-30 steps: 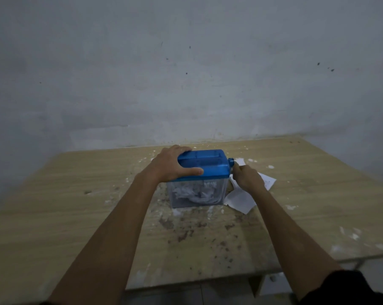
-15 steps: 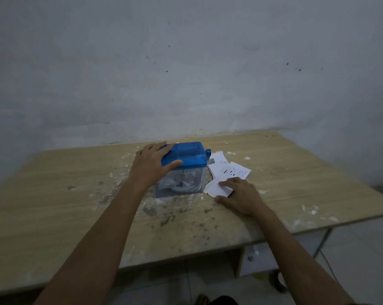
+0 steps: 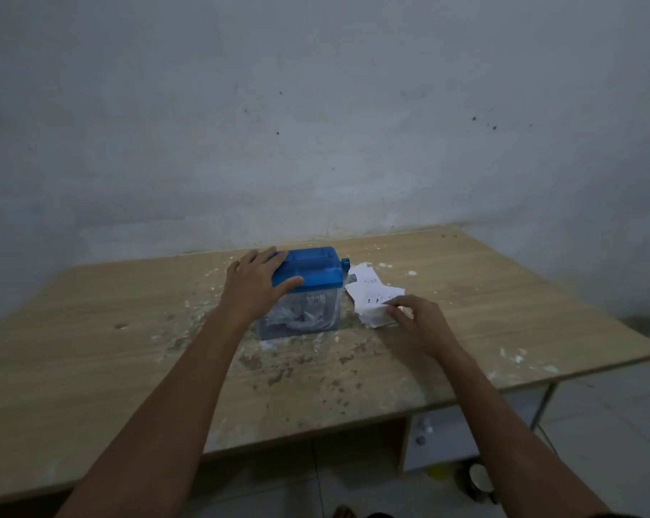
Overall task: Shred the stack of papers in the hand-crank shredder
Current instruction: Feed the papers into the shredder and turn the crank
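Observation:
The hand-crank shredder (image 3: pixel 308 289) has a blue lid and a clear bin holding white shreds; it stands on the wooden table (image 3: pixel 91 349). My left hand (image 3: pixel 258 282) grips the lid's left end, thumb along the front edge. A small blue crank knob (image 3: pixel 345 262) sticks out on the right side. Just right of the shredder lies a loose stack of white printed papers (image 3: pixel 372 293). My right hand (image 3: pixel 418 323) rests on the stack's near edge, fingers curled down on the top sheet; whether it pinches the sheet I cannot tell.
White paper scraps and dark stains (image 3: pixel 297 368) dot the tabletop around the shredder. A grey wall (image 3: pixel 316 125) rises directly behind the table. The table's front edge is close to me, and a small round object (image 3: pixel 478 476) sits on the floor below right.
My right hand left the crank and dropped onto the paper stack, then slid a little further onto it. My left hand stayed on the lid.

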A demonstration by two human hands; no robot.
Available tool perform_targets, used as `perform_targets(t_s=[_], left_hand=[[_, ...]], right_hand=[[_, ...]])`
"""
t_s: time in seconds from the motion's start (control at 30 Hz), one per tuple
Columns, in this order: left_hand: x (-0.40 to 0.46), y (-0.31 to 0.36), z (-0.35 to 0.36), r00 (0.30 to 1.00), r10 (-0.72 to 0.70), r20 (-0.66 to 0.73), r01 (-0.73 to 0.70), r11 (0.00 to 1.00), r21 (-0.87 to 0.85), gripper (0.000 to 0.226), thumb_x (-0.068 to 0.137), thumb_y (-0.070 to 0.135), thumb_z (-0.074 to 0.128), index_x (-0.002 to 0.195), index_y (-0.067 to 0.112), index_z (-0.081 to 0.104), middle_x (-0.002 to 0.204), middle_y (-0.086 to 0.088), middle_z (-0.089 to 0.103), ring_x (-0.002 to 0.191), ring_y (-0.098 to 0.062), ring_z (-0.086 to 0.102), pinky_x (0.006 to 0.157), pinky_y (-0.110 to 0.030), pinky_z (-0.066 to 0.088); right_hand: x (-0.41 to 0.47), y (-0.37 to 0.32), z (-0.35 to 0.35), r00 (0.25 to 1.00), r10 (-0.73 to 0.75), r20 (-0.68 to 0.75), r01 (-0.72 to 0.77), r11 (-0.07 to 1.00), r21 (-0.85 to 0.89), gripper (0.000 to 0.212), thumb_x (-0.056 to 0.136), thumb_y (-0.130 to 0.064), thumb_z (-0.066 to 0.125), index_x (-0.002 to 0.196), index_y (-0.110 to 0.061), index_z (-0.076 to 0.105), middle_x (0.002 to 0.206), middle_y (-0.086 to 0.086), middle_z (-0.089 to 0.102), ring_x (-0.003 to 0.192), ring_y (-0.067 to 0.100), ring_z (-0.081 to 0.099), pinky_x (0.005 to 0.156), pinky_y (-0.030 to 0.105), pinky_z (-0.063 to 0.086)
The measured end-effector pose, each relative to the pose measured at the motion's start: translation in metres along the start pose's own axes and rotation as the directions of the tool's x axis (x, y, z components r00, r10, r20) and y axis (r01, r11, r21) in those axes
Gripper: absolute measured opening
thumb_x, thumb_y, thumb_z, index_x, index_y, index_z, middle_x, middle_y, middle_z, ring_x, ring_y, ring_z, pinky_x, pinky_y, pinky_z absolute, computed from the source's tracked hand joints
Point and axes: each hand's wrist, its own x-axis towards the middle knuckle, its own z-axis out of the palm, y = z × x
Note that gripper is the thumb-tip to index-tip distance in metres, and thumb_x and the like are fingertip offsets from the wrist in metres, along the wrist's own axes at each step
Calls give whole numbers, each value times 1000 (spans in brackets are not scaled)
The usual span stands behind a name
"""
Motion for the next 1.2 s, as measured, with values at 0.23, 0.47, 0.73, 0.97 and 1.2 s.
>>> perform_targets(t_s=[0.23, 0.47, 0.73, 0.97, 1.2], left_hand=[[-3, 19, -6, 987, 126, -104, -140, 979, -148, 59, 99, 52, 51, 149, 21, 44, 154, -2, 44, 148, -26, 28, 122, -50, 6], [8, 61, -43, 972, 179, -154, -236, 723, -649, 43, 96, 35, 65, 135, 17, 59, 116, 5, 68, 106, -6, 64, 89, -12, 49], [24, 54, -60, 984, 58, -170, -172, 584, -793, 29, 100, 23, 61, 90, -4, 60, 88, -16, 69, 81, -27, 69, 73, -38, 59], [31, 32, -79, 984, -100, -145, -67, 550, -832, 22, 100, 22, 61, 94, 2, 64, 90, -6, 72, 61, -3, 65, 60, -14, 47], [50, 14, -88, 977, -153, -150, -42, 548, -836, 18, 100, 20, 60, 86, 9, 59, 89, -7, 70, 56, 3, 62, 50, -8, 40]], right_hand=[[31, -59, -55, 994, -107, -2, 104, 968, 229, 15, 97, -16, 55, 91, -20, 69, 81, -11, 68, 75, 9, 63, 67, 34, 54], [55, -132, -83, 988, -120, 98, 64, 894, 444, 24, 101, -25, 46, 96, -12, 65, 87, 6, 67, 78, 22, 65, 63, 34, 57], [75, -170, -70, 982, -118, 150, -5, 771, 637, 42, 99, -48, 44, 117, -16, 63, 100, 7, 65, 87, 21, 66, 71, 31, 57], [92, -174, -43, 976, -139, 170, 15, 814, 581, 46, 90, -44, 63, 127, -18, 58, 108, 4, 70, 91, 21, 69, 72, 40, 60], [109, -178, -21, 981, -153, 122, 68, 851, 521, 23, 96, -20, 59, 115, -8, 65, 99, 2, 70, 69, -5, 63, 52, 10, 45]])
